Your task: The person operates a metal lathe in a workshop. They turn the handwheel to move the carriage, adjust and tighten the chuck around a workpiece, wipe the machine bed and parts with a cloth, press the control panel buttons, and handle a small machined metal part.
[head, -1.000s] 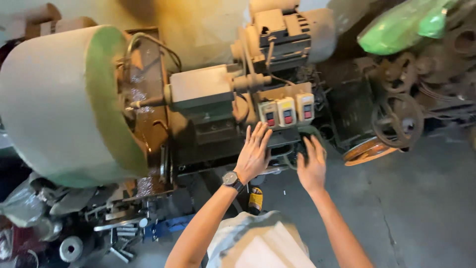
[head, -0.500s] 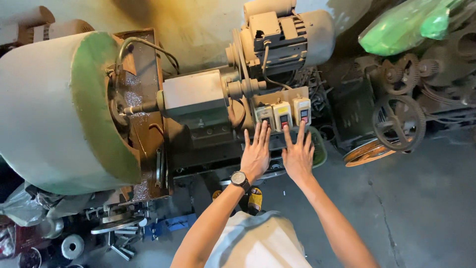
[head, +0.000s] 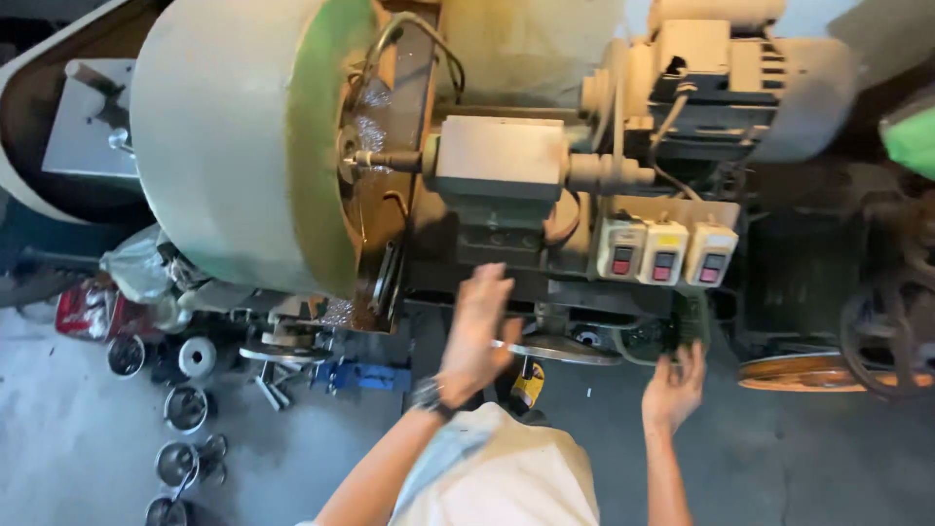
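Observation:
I look down on a large metal-working machine with a big pale drum rimmed in green. A spindle sticks out of a boxy grey housing toward the drum. Three switch boxes with red and black buttons sit on the machine's front. My left hand, with a wristwatch, hovers open below the housing, fingers spread. My right hand is open lower down, below the switch boxes, touching nothing. A round metal disc lies just beyond my left hand.
An electric motor sits at the upper right. A spoked handwheel and an orange disc are at the right. Several round metal cups, a blue tool and a red packet lie on the concrete floor at left.
Both hands have pulled back from the switch boxes; the right dropped lower and the left moved left. My view has come closer and shifted, so the machine fills more of the frame.

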